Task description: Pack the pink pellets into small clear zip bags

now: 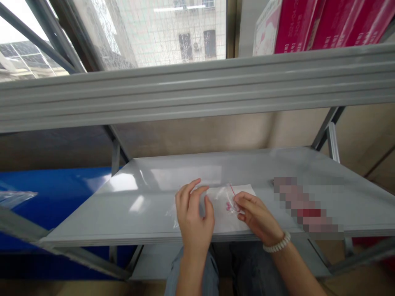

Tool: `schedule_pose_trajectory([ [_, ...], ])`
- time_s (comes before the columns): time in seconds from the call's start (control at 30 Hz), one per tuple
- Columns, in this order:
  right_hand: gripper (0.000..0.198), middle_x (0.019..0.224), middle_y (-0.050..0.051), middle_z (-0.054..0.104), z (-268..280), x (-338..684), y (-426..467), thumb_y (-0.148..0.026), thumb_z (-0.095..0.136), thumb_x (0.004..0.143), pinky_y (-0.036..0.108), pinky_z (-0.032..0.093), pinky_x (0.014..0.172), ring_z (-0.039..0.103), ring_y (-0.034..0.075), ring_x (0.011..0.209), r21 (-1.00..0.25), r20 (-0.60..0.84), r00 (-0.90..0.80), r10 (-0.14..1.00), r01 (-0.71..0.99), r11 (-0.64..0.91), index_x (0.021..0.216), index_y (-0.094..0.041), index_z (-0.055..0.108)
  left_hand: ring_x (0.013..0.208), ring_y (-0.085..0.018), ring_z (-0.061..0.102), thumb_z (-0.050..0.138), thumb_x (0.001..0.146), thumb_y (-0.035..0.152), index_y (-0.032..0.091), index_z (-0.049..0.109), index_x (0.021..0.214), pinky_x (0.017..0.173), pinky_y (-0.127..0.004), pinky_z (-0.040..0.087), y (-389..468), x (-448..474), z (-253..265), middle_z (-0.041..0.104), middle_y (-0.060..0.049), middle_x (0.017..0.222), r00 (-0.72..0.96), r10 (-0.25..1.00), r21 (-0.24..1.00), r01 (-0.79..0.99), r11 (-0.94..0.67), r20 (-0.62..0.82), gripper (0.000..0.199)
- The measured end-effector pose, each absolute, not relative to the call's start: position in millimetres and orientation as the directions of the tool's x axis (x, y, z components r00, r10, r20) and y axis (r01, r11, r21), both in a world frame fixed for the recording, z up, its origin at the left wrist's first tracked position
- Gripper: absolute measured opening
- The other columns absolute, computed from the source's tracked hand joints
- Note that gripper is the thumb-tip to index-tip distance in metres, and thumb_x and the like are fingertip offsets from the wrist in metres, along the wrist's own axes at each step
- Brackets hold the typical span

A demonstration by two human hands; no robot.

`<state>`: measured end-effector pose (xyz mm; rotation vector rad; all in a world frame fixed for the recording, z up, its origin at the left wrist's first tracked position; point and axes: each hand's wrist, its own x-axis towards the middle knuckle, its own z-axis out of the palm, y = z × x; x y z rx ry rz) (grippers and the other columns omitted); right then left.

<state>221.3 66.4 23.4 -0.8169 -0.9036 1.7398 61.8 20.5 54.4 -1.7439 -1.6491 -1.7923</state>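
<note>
Left hand point(193, 213) nearest, fingers loosely curled, resting on small clear plastic zip bag point(222, 196) flat on grey metal shelf point(123, 205). Right hand point(254, 216) pinches bag's right edge beside pink bits. Bag's long axis left-right, red-striped zip end pointing away from person.

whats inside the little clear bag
Small pink pieces show through the clear bag lying on the grey shelf. The right hand covers part of it.

So there's a small clear plastic bag point(222, 196) lying flat on the grey shelf point(129, 205), near the front edge. It's got tiny pink bits point(228, 206) inside, and a red strip along its top.
</note>
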Motion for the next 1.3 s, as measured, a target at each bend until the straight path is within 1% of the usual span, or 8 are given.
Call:
schedule_pose_trajectory([
  [0.07, 0.038, 0.058, -0.005, 0.047, 23, 219, 64, -0.041, 0.09, 0.061, 0.017, 0.027, 0.043, 0.038, 0.007, 0.051, -0.852, -0.11, -0.306, 0.946, -0.461, -0.248, 0.069, -0.016, 0.062, 0.089, -0.022, 0.062, 0.056, 0.084, 0.017, 0.02, 0.065, 0.092, 0.083, -0.037, 0.05, 16, 69, 57, 0.068, -0.006, 0.092, -0.304, 0.577, 0.582, 0.715, -0.387, 0.758, 0.012],
  [0.2, 0.04, 0.051, -0.009, 0.042, 26, 213, 56, -0.043, 0.087, 0.062, 0.017, 0.014, 0.039, 0.028, 0.004, 0.043, -0.827, -0.085, -0.403, 0.911, -0.481, -0.29, 0.068, -0.017, 0.057, 0.059, -0.015, 0.053, 0.058, 0.084, 0.023, 0.02, 0.058, 0.074, 0.055, -0.025, 0.042, 15, 83, 58, 0.058, 0.001, 0.065, -0.177, 0.826, 0.78, 0.48, -0.402, 0.535, 0.01],
  [0.43, 0.025, 0.055, -0.002, 0.061, 31, 207, 47, -0.031, 0.078, 0.071, 0.015, 0.021, 0.038, 0.054, 0.008, 0.047, -0.922, -0.025, -0.536, 0.844, -0.314, -0.227, 0.07, -0.017, 0.058, 0.042, -0.011, 0.048, 0.056, 0.087, 0.045, 0.023, 0.04, 0.064, 0.043, -0.022, 0.036, 17, 81, 51, 0.049, 0.005, 0.05, -0.01, 0.986, 0.976, 0.143, -0.162, 0.166, 0.036],
  [0.63, 0.025, 0.058, -0.001, 0.063, 26, 213, 49, -0.033, 0.078, 0.074, 0.015, 0.037, 0.038, 0.065, 0.014, 0.054, -0.898, 0.001, -0.622, 0.783, -0.345, -0.273, 0.073, -0.017, 0.059, 0.041, -0.01, 0.045, 0.054, 0.09, 0.052, 0.021, 0.045, 0.066, 0.042, -0.02, 0.031, 12, 75, 52, 0.054, 0.004, 0.052, 0.158, 0.98, 0.987, 0.086, -0.136, 0.121, 0.04],
  [0.87, 0.029, 0.056, 0.002, 0.066, 32, 215, 48, -0.04, 0.075, 0.078, 0.019, 0.044, 0.045, 0.065, 0.015, 0.052, -0.898, 0.044, -0.609, 0.792, -0.371, -0.235, 0.072, -0.015, 0.063, 0.046, -0.011, 0.051, 0.051, 0.093, 0.042, 0.02, 0.049, 0.068, 0.046, -0.021, 0.037, 10, 75, 57, 0.055, 0.003, 0.055, 0.148, 0.977, 0.983, 0.076, -0.165, 0.152, 0.033],
  [1.03, 0.034, 0.051, -0.003, 0.061, 35, 216, 47, -0.042, 0.08, 0.076, 0.02, 0.039, 0.046, 0.058, 0.011, 0.045, -0.954, 0.127, -0.594, 0.795, -0.291, -0.065, 0.067, -0.017, 0.059, 0.049, -0.012, 0.056, 0.057, 0.091, 0.047, 0.02, 0.049, 0.065, 0.048, -0.021, 0.039, 10, 72, 56, 0.054, 0.003, 0.054, 0.158, 0.971, 0.973, 0.113, -0.201, 0.182, 0.038],
  [1.2, 0.034, 0.047, -0.004, 0.056, 30, 220, 48, -0.045, 0.075, 0.079, 0.02, 0.033, 0.043, 0.054, 0.011, 0.04, -0.939, 0.149, -0.652, 0.743, -0.329, -0.1, 0.067, -0.018, 0.058, 0.05, -0.013, 0.057, 0.053, 0.093, 0.052, 0.019, 0.05, 0.067, 0.049, -0.022, 0.041, 9, 68, 54, 0.055, 0.002, 0.055, 0.23, 0.963, 0.986, 0.047, -0.157, 0.143, 0.042],
  [1.3, 0.029, 0.044, -0.006, 0.052, 30, 219, 48, -0.041, 0.067, 0.082, 0.021, 0.034, 0.042, 0.049, 0.011, 0.037, -0.937, 0.158, -0.593, 0.789, -0.342, -0.07, 0.066, -0.019, 0.056, 0.052, -0.013, 0.055, 0.049, 0.094, 0.048, 0.02, 0.051, 0.071, 0.051, -0.023, 0.043, 7, 71, 58, 0.057, 0.001, 0.058, 0.216, 0.966, 0.985, 0.066, -0.158, 0.141, 0.036],
])
